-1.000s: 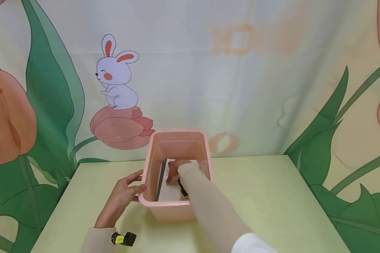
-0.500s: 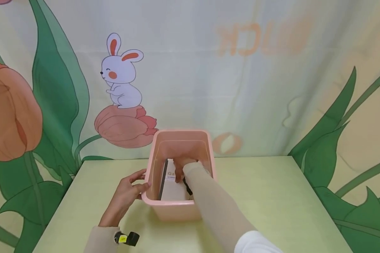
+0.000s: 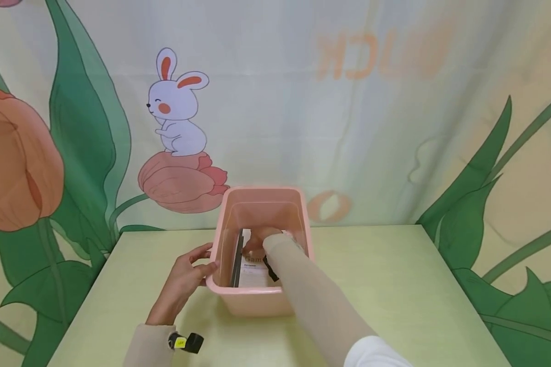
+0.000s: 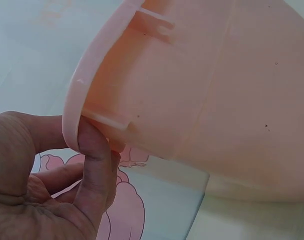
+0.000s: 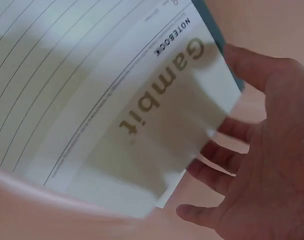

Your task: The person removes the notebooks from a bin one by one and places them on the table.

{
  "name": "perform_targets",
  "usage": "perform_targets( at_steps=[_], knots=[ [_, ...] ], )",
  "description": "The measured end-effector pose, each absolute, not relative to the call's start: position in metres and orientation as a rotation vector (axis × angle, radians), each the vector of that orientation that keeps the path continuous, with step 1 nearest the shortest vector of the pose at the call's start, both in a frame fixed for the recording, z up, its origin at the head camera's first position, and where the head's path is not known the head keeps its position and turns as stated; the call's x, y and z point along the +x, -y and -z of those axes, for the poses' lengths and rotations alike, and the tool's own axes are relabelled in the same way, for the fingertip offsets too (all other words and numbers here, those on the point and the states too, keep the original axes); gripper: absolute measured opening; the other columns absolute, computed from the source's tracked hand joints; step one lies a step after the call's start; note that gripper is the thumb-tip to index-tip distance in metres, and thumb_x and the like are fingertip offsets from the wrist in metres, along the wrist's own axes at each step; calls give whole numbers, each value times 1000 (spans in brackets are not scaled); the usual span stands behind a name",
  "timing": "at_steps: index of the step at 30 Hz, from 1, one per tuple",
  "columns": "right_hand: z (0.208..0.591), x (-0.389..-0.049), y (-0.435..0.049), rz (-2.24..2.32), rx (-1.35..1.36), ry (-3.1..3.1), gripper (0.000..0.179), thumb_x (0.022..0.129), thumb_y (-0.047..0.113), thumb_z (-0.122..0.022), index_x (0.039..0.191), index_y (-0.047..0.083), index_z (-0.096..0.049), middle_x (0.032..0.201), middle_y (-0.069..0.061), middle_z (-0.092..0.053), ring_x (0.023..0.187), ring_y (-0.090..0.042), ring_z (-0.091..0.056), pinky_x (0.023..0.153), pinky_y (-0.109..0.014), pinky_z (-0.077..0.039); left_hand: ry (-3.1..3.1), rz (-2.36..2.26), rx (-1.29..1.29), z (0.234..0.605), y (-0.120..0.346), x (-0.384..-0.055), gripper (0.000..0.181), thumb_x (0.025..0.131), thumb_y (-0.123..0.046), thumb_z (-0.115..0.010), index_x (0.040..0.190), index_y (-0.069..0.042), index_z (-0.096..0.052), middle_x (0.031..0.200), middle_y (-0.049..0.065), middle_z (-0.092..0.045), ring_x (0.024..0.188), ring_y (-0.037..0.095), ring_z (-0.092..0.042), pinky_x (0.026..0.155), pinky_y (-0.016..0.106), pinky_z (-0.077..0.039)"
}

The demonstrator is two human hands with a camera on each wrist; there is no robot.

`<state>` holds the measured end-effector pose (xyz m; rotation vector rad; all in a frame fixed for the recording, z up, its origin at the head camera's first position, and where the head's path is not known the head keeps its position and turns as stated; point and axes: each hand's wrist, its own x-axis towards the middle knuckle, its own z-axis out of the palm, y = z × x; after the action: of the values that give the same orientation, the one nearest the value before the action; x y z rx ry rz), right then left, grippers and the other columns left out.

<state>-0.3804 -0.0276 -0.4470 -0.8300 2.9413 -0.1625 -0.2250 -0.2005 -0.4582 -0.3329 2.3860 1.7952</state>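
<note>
A pink plastic bin (image 3: 261, 291) stands on the table. My left hand (image 3: 185, 275) holds its left rim, thumb on one side and fingers on the other, as the left wrist view also shows of the hand (image 4: 66, 170). My right hand (image 3: 259, 238) is down inside the bin. There lies a white lined notebook (image 5: 91, 115) with "Gambit" in gold print and a dark edge strip (image 5: 212, 27). Spread fingers (image 5: 217, 175) of that right hand reach the notebook's end, fingertips right at its edge, thumb or forefinger near the dark corner.
A pale green table (image 3: 372, 285) carries the bin. Behind it hangs a curtain (image 3: 275, 127) printed with tulips and a rabbit, close to the bin's far side. Black wrist straps with cameras sit on the wrists, one (image 3: 188, 342) showing plainly on the left.
Inside the bin the right hand has shifted over the notebook's far end, its fingers now near the dark strip. The notebook's print shows lower and larger. The left hand keeps its hold.
</note>
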Motion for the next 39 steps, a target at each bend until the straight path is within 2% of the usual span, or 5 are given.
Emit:
perform_targets(
  at_steps=[9,16,23,31,39],
  knots=[
    [498,-416,30,216,-768,-3026,80,12,70,-90,84,47,-65,79,19,-58,93,-6,-55,83,-31,-52,-2407,-1777,-309,458,198,-226,59,93,-16,-65,148,-15,-43,137,16,-48,106,28,-63,75,30,-58],
    [497,-411,43,-45,-1093,-3149,60,35,77,-83,85,46,-71,69,19,-60,86,-11,-59,82,-34,-53,-2414,-1780,-300,460,194,-226,59,93,-16,-65,148,-15,-42,138,16,-48,102,26,-65,72,30,-58],
    [536,-419,46,178,-697,-3331,79,46,78,-77,109,33,-62,106,9,-59,105,-14,-50,101,-40,-45,-2416,-1792,-282,463,194,-228,58,94,-15,-64,148,-15,-43,137,16,-49,103,28,-65,72,31,-58],
    [478,-388,38,157,-599,-3343,76,67,75,-68,127,29,-61,120,2,-63,115,-18,-55,106,-45,-45,-2425,-1780,-294,462,195,-228,60,93,-15,-63,149,-15,-42,137,17,-50,113,35,-63,75,35,-60],
    [431,-386,40,107,-640,-3404,54,78,72,-57,108,29,-67,83,2,-65,86,-20,-60,80,-41,-43,-2452,-1753,-287,458,199,-224,58,95,-17,-62,150,-15,-41,140,17,-47,114,36,-62,78,34,-60]
  ],
)
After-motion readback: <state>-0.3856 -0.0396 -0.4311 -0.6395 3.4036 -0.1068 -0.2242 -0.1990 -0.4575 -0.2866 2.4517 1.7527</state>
